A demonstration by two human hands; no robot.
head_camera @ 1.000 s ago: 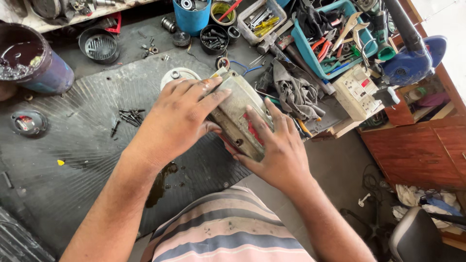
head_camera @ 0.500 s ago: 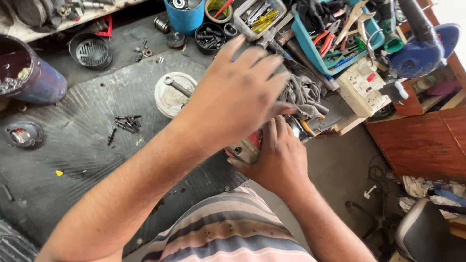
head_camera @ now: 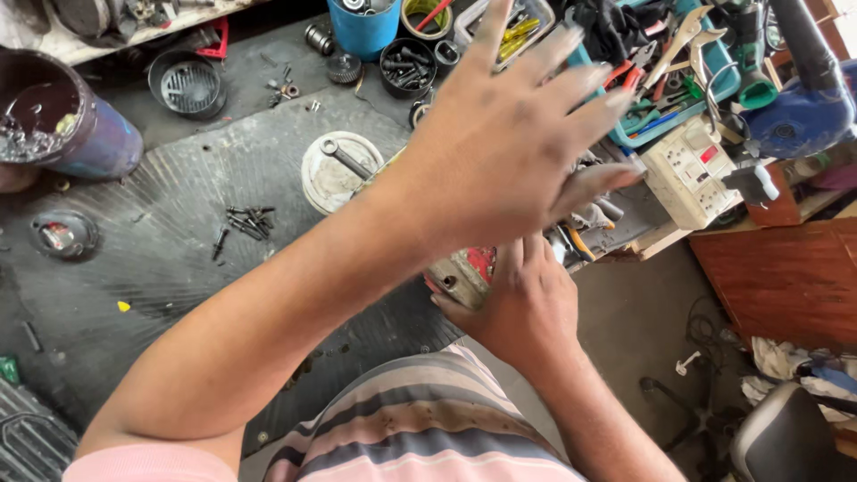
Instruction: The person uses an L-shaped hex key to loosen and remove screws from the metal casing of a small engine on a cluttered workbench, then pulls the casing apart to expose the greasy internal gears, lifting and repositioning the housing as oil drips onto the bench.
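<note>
My left hand (head_camera: 509,152) is lifted above the bench with its fingers spread and nothing in it, hovering over the cluttered tool area at the upper right. Below it, my right hand (head_camera: 527,303) grips a grey metal housing with a red part (head_camera: 460,272) at the front edge of the black rubber mat (head_camera: 223,178). The left hand and forearm hide most of the housing.
A white round lid with a wrench (head_camera: 335,174) lies on the mat, and loose black screws (head_camera: 245,221) lie to its left. A blue tray of pliers (head_camera: 661,80), a white switch box (head_camera: 692,170), a blue cup (head_camera: 364,22) and a dark tub (head_camera: 54,125) ring the bench.
My left hand has come off the metal housing and risen up and to the right, opening its fingers. My right hand keeps its hold on the housing.
</note>
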